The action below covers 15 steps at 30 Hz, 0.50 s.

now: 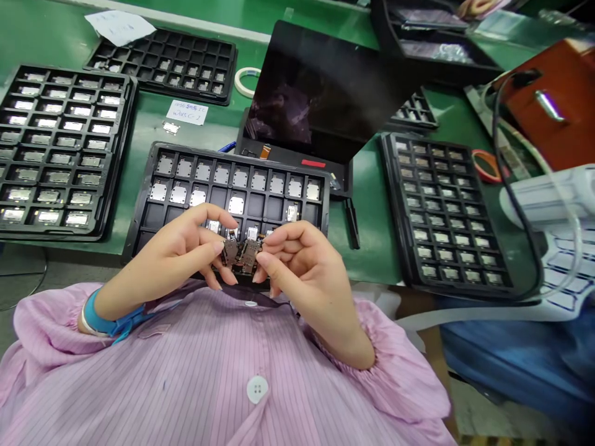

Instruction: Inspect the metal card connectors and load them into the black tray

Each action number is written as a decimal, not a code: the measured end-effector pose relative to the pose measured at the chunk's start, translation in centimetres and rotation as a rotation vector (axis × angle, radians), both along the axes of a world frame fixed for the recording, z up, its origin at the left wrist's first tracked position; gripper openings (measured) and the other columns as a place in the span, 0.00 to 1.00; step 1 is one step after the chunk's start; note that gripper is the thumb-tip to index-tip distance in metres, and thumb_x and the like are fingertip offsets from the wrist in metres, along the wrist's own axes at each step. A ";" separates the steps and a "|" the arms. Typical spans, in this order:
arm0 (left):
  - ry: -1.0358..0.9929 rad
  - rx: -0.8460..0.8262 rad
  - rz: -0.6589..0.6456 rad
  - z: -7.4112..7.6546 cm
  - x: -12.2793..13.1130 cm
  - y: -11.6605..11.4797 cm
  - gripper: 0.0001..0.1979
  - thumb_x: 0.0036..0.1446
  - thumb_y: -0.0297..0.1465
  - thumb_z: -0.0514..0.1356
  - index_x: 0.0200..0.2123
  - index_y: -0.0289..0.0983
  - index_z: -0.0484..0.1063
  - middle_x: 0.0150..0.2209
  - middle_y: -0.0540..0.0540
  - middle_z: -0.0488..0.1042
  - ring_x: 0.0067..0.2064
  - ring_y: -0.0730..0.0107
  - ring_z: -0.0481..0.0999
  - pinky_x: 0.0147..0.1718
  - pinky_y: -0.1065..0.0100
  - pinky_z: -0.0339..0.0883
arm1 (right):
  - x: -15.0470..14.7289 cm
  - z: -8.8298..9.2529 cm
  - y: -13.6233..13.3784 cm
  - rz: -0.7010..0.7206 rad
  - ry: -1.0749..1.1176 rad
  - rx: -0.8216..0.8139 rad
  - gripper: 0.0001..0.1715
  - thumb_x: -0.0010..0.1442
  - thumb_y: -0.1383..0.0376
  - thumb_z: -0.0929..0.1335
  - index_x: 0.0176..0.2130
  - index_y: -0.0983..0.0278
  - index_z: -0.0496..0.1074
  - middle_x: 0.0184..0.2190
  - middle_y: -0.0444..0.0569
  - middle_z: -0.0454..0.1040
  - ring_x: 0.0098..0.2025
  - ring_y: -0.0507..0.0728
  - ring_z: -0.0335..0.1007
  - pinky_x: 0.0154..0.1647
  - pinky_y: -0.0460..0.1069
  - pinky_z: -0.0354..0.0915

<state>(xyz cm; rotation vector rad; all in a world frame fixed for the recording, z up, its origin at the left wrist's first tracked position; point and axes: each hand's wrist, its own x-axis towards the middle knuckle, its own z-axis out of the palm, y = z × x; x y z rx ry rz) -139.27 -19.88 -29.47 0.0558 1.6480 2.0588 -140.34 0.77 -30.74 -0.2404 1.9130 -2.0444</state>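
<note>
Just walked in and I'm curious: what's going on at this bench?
The person's left hand pinches a small metal part; the right hand pinches a second metal part, the two held close together above a black tray partly filled with similar silver pieces. A left tray and a right tray flank it.

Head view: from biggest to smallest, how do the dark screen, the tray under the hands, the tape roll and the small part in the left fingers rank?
1. The tray and the dark screen: alike; the screen lies farther, so unranked.
2. The tape roll.
3. The small part in the left fingers.
</note>
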 end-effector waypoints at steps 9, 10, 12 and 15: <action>-0.041 0.012 -0.019 -0.4 0.1 0.2 0.10 0.66 0.30 0.57 0.49 0.38 0.61 0.29 0.50 0.76 0.31 0.67 0.81 0.24 0.76 0.74 | 0.4 -0.1 0.3 -0.041 0.178 0.151 0.08 0.62 0.69 0.70 0.40 0.59 0.66 0.28 0.40 0.72 0.28 0.49 0.70 0.24 0.44 0.64; -0.044 0.009 -0.017 -0.4 0.1 0.2 0.09 0.66 0.30 0.57 0.48 0.38 0.62 0.29 0.50 0.76 0.31 0.67 0.81 0.24 0.76 0.74 | 0.5 -0.1 0.3 -0.041 0.182 0.159 0.08 0.62 0.69 0.70 0.40 0.59 0.66 0.29 0.41 0.73 0.28 0.49 0.70 0.25 0.44 0.64; -0.053 0.007 -0.019 -0.3 0.1 0.3 0.09 0.66 0.31 0.57 0.48 0.38 0.62 0.29 0.50 0.76 0.31 0.66 0.82 0.24 0.76 0.74 | 0.5 0.0 0.2 -0.042 0.183 0.173 0.08 0.62 0.68 0.70 0.40 0.59 0.65 0.29 0.41 0.73 0.28 0.50 0.71 0.25 0.45 0.64; -0.058 0.006 -0.024 -0.2 0.1 0.3 0.09 0.66 0.31 0.57 0.48 0.38 0.62 0.28 0.49 0.76 0.31 0.66 0.82 0.24 0.75 0.74 | 0.6 0.2 0.1 -0.049 0.173 0.188 0.08 0.62 0.67 0.69 0.39 0.59 0.65 0.28 0.41 0.73 0.28 0.51 0.71 0.25 0.46 0.64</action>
